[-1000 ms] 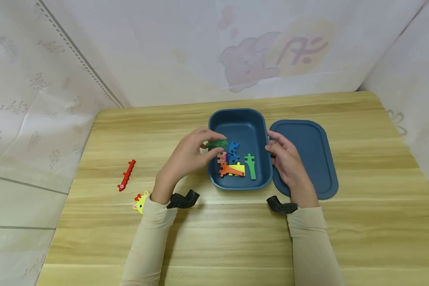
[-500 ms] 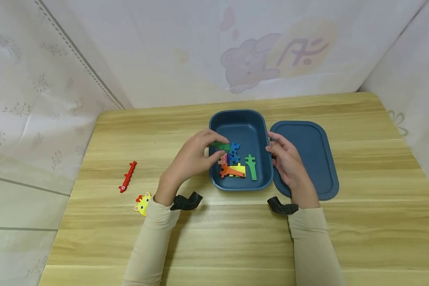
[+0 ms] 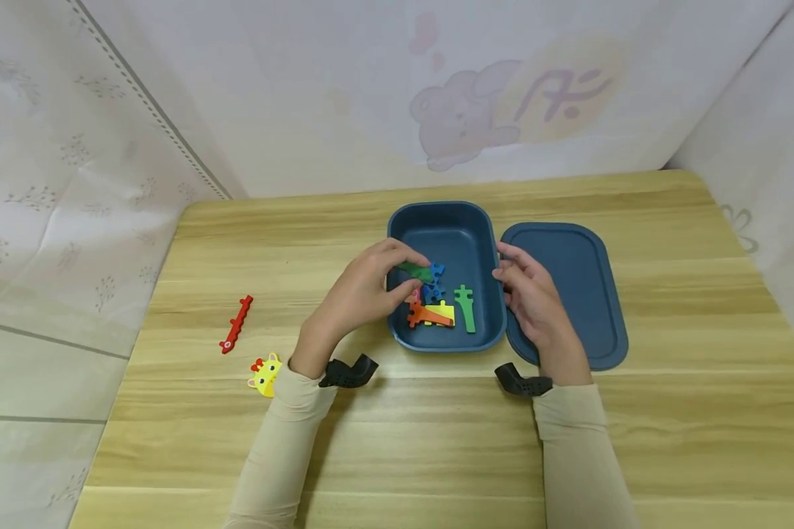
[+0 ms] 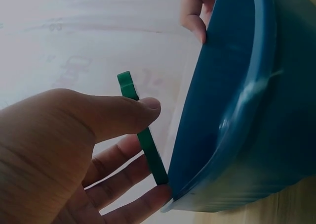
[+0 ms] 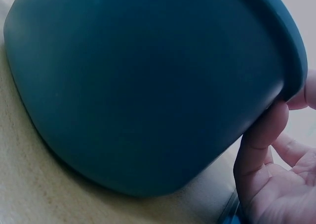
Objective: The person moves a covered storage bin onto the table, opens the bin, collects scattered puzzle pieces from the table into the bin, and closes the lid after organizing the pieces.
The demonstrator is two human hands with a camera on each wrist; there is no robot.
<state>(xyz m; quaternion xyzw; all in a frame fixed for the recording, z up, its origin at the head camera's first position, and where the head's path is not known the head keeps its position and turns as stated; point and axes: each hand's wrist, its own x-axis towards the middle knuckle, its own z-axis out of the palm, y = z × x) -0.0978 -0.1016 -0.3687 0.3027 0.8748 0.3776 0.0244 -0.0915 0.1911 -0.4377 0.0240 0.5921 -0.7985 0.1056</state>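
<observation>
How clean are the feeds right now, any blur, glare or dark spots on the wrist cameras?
Head view: sharp, evenly lit. Left wrist: dim, left hand backlit against a washed-out wall, green piece clear. Right wrist: blue box fills the frame, soft; right hand slightly overexposed.

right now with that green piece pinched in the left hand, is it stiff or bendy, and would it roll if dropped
The green piece probably is stiff: it stays straight between the left hand's thumb and fingers, with no sag. It looks thin and flat, so likely light, and it should land flat rather than roll. Its smooth faces may be a little slippery.
</observation>
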